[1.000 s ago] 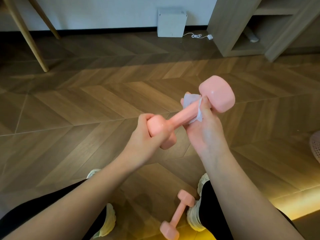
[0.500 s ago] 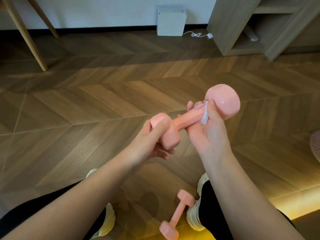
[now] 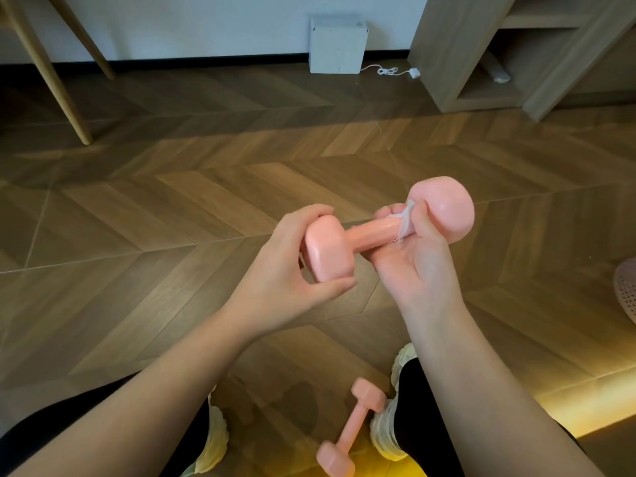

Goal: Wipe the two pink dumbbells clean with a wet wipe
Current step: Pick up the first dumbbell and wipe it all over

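Your left hand [image 3: 282,273] is gripping one head of the glossy pink dumbbell [image 3: 361,235]; your right hand [image 3: 420,270] is pinching a crumpled white wet wipe [image 3: 405,224] around its handle. The second pink dumbbell [image 3: 356,426] is lying below your right wrist.

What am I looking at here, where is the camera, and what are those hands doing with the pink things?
There is no machine, only a person's two bare hands. The picture comes from a camera worn on the head, looking forward and down. The left hand grips one end of a pink dumbbell held in the air. The right hand wraps a white wet wipe round its handle, near the far end. A second dumbbell lies on the wooden floor beside a shoe. A white box stands by the wall.
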Demonstrator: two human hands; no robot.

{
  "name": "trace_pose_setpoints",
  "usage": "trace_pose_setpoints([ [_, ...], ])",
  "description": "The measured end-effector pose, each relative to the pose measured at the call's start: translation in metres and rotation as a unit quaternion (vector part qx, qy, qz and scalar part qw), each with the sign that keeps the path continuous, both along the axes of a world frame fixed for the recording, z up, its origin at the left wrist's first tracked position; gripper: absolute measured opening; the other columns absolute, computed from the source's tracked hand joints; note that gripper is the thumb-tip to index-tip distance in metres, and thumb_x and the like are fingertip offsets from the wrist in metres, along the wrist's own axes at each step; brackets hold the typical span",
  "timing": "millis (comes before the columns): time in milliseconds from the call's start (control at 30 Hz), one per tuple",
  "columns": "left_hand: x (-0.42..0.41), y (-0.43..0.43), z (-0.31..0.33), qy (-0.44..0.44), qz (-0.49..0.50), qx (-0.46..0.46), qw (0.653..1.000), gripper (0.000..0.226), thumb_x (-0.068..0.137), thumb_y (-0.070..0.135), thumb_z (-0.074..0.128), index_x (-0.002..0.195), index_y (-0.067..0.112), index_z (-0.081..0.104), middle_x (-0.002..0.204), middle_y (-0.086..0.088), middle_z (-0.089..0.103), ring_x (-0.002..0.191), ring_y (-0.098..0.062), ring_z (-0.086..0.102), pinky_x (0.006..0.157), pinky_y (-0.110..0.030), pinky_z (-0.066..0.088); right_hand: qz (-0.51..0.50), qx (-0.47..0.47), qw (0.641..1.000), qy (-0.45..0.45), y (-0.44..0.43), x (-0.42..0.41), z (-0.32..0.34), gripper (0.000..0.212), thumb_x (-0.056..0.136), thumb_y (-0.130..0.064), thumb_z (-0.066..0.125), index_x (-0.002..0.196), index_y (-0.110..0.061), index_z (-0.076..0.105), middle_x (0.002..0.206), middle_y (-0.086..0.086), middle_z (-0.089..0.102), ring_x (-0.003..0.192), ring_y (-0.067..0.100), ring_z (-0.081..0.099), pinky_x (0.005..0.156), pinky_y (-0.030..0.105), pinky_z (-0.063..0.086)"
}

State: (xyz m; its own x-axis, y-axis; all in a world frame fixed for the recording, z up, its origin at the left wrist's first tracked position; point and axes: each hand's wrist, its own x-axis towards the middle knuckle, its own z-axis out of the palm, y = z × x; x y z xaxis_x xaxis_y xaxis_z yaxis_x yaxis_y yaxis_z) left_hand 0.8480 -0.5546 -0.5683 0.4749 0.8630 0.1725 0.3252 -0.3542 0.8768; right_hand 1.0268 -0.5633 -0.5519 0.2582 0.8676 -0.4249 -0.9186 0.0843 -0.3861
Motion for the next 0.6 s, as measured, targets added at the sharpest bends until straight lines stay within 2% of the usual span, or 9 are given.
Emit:
trace_pose_setpoints([
  [67, 0.004, 0.0, 0.005, -0.056, 0.015, -0.193, 0.979, 0.064, 0.071, 0.054, 0.069, 0.126, 0.029, 0.049, 0.111, 0.011, 0.064, 0.086, -0.006, 0.066, 0.069, -0.024, 0.052, 0.018, 0.028, 0.999, -0.019, -0.001, -0.001, 0.002, 0.024, 0.076, -0.018, 0.067, 0.095, -0.013, 0.052, 0.076, 0.0, 0.052, 0.072, 0.015, 0.054, 0.106, 0.051, 0.036],
  [133, 0.006, 0.003, 0.01, -0.123, 0.015, -0.388, 0.913, 0.066, 0.079, 0.066, 0.057, 0.121, 0.014, 0.058, 0.091, -0.013, 0.068, 0.059, -0.02, 0.064, 0.053, -0.031, 0.052, 0.035, 0.043, 0.997, -0.052, -0.001, -0.003, 0.001, 0.016, 0.082, -0.021, 0.064, 0.092, -0.015, 0.053, 0.074, -0.002, 0.054, 0.068, 0.014, 0.057, 0.102, 0.053, 0.039],
  [200, 0.004, 0.005, 0.015, -0.142, 0.001, -0.505, 0.851, 0.084, 0.081, 0.076, 0.049, 0.121, 0.004, 0.061, 0.081, -0.022, 0.064, 0.048, -0.023, 0.058, 0.045, -0.027, 0.05, 0.042, 0.044, 0.996, -0.069, -0.001, -0.005, 0.001, 0.015, 0.082, -0.021, 0.064, 0.092, -0.016, 0.054, 0.073, -0.002, 0.056, 0.069, 0.013, 0.059, 0.102, 0.055, 0.04],
  [233, 0.003, 0.005, 0.015, -0.148, -0.001, -0.52, 0.841, 0.086, 0.08, 0.077, 0.049, 0.122, 0.003, 0.061, 0.081, -0.023, 0.063, 0.048, -0.023, 0.058, 0.044, -0.027, 0.05, 0.042, 0.042, 0.996, -0.068, -0.001, -0.006, 0.001, 0.014, 0.083, -0.02, 0.064, 0.093, -0.016, 0.054, 0.073, -0.002, 0.056, 0.069, 0.013, 0.06, 0.103, 0.056, 0.039],
  [300, 0.001, 0.003, 0.014, -0.138, 0.012, -0.454, 0.88, 0.077, 0.076, 0.069, 0.058, 0.125, 0.009, 0.055, 0.087, -0.017, 0.064, 0.055, -0.02, 0.061, 0.049, -0.029, 0.052, 0.038, 0.03, 0.997, -0.055, 0.002, -0.007, 0.002, 0.006, 0.091, -0.019, 0.06, 0.093, -0.017, 0.055, 0.073, -0.002, 0.057, 0.069, 0.013, 0.06, 0.104, 0.056, 0.038],
  [400, -0.004, -0.006, 0.007, 0.0, 0.017, -0.139, 0.99, 0.075, 0.069, 0.056, 0.073, 0.132, 0.029, 0.042, 0.117, 0.008, 0.059, 0.092, -0.002, 0.063, 0.072, -0.022, 0.053, 0.02, -0.001, 0.999, -0.036, 0.004, -0.005, -0.001, 0.006, 0.098, -0.019, 0.053, 0.093, -0.015, 0.054, 0.072, -0.002, 0.056, 0.066, 0.013, 0.059, 0.106, 0.056, 0.035],
  [500, -0.008, -0.005, -0.001, 0.114, 0.001, 0.161, 0.98, 0.083, 0.074, 0.042, 0.079, 0.141, 0.017, 0.037, 0.136, -0.001, 0.045, 0.117, -0.013, 0.052, 0.089, -0.03, 0.052, 0.009, -0.017, 1.0, -0.024, 0.004, -0.004, -0.001, 0.01, 0.099, -0.019, 0.051, 0.091, -0.015, 0.052, 0.07, -0.002, 0.055, 0.065, 0.014, 0.056, 0.105, 0.055, 0.036],
  [567, -0.007, -0.003, -0.002, 0.111, -0.001, 0.214, 0.97, 0.084, 0.073, 0.038, 0.082, 0.141, 0.013, 0.039, 0.137, -0.003, 0.045, 0.121, -0.018, 0.051, 0.093, -0.03, 0.05, 0.004, -0.015, 1.0, -0.016, 0.005, -0.003, -0.001, 0.009, 0.099, -0.02, 0.051, 0.092, -0.015, 0.051, 0.071, -0.002, 0.054, 0.064, 0.014, 0.056, 0.1, 0.054, 0.041],
  [600, -0.006, -0.002, -0.001, 0.089, 0.003, 0.189, 0.978, 0.085, 0.072, 0.04, 0.082, 0.141, 0.015, 0.039, 0.136, 0.003, 0.046, 0.121, -0.012, 0.051, 0.093, -0.025, 0.048, 0.004, -0.011, 1.0, -0.017, 0.005, -0.001, -0.001, 0.008, 0.098, -0.02, 0.052, 0.092, -0.015, 0.051, 0.071, -0.002, 0.054, 0.064, 0.014, 0.056, 0.096, 0.054, 0.044],
])
